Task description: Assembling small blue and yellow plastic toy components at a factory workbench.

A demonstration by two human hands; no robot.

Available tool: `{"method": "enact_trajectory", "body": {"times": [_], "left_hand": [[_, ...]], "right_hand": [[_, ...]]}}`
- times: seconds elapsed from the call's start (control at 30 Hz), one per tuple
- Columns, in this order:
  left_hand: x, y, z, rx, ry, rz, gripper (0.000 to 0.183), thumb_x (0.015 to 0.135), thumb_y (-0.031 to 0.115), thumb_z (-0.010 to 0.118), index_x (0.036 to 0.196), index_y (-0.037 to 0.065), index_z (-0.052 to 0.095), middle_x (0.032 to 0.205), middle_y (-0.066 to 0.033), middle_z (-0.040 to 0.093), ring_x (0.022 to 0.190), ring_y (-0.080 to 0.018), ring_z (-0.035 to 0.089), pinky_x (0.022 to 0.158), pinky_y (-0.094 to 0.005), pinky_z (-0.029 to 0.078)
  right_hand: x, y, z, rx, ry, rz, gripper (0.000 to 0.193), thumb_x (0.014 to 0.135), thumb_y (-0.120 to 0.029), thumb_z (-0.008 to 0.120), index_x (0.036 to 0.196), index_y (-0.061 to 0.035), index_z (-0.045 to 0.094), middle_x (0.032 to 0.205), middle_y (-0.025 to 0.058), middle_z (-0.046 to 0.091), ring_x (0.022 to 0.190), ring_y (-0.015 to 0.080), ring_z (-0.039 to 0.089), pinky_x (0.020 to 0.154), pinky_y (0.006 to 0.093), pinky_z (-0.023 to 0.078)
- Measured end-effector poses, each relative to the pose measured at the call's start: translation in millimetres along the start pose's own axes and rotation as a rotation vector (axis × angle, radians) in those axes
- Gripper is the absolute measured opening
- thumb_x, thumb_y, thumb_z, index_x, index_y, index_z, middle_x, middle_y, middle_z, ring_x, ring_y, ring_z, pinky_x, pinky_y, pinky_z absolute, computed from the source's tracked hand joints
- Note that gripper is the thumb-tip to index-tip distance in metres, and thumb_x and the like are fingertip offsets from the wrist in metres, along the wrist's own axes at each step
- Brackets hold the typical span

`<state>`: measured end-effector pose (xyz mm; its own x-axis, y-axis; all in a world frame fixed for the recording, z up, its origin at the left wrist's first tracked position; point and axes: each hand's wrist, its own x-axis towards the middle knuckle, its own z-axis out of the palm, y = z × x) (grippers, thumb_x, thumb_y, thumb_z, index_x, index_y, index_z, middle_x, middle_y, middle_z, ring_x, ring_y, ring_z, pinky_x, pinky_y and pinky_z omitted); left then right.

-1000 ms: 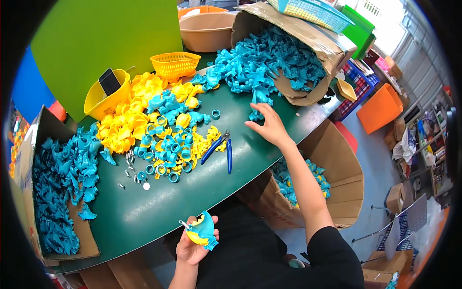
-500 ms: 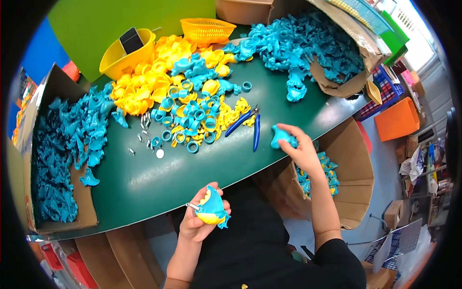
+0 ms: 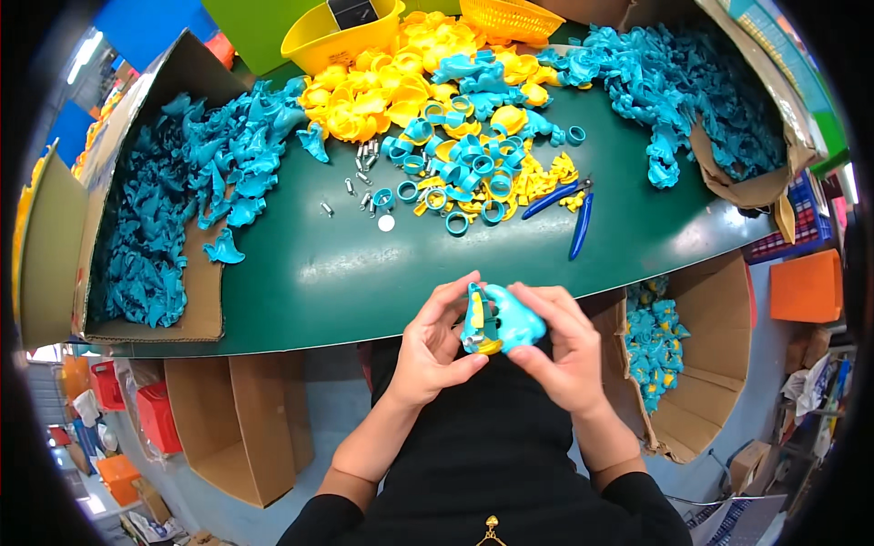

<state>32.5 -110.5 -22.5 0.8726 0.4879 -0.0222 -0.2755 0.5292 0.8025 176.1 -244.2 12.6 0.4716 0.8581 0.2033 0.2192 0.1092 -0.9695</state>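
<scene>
Just off the table's near edge, my left hand (image 3: 433, 344) grips a blue-and-yellow toy half (image 3: 475, 320) with its inside turned to the right. A small metal piece shows near its lower end. My right hand (image 3: 566, 350) pinches a plain blue plastic shell (image 3: 519, 318) and holds it against the left-hand half, a narrow gap between the two. The blue shell's far side is hidden by my fingers. On the green table (image 3: 364, 282) beyond lie blue plastic rings (image 3: 457, 223), yellow small parts (image 3: 546, 180), metal pins (image 3: 366, 156) and blue-handled pliers (image 3: 583, 223).
Cardboard boxes heaped with blue shells stand at the left (image 3: 205, 282) and far right (image 3: 742, 191). Yellow shells (image 3: 364, 96) pile up before a yellow basin (image 3: 332, 41). Below the table's right edge, a carton (image 3: 710, 364) holds blue-and-yellow pieces (image 3: 655, 337).
My right hand has brought the blue shell from over the table to my left hand. The two pieces now meet in front of me. The view has shifted.
</scene>
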Motion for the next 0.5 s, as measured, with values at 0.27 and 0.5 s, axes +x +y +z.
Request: {"method": "enact_trajectory", "body": {"times": [0.27, 0.5], "left_hand": [[-2, 6, 5, 0.070, -0.036, 0.098, 0.083, 0.073, -0.007, 0.076, 0.147, -0.003, 0.040, 0.140, -0.0089, 0.042, 0.135, -0.0234, 0.044, 0.111, -0.0393, 0.041], [-1, 6, -1, 0.115, -0.089, 0.096, 0.082, 0.075, -0.006, 0.076, 0.148, -0.002, 0.039, 0.145, -0.0101, 0.039, 0.135, -0.0243, 0.044, 0.111, -0.0399, 0.042]], "right_hand": [[-3, 11, 23, 0.095, 0.106, -0.028, 0.055, 0.080, -0.008, 0.079, 0.131, 0.0011, 0.061, 0.120, 0.0144, 0.062, 0.112, 0.0224, 0.061, 0.097, 0.0328, 0.048], [-3, 14, 22, 0.156, 0.071, -0.007, 0.052, 0.082, -0.008, 0.079, 0.130, 0.0016, 0.061, 0.123, 0.0139, 0.060, 0.114, 0.0214, 0.059, 0.097, 0.0325, 0.047]]}}
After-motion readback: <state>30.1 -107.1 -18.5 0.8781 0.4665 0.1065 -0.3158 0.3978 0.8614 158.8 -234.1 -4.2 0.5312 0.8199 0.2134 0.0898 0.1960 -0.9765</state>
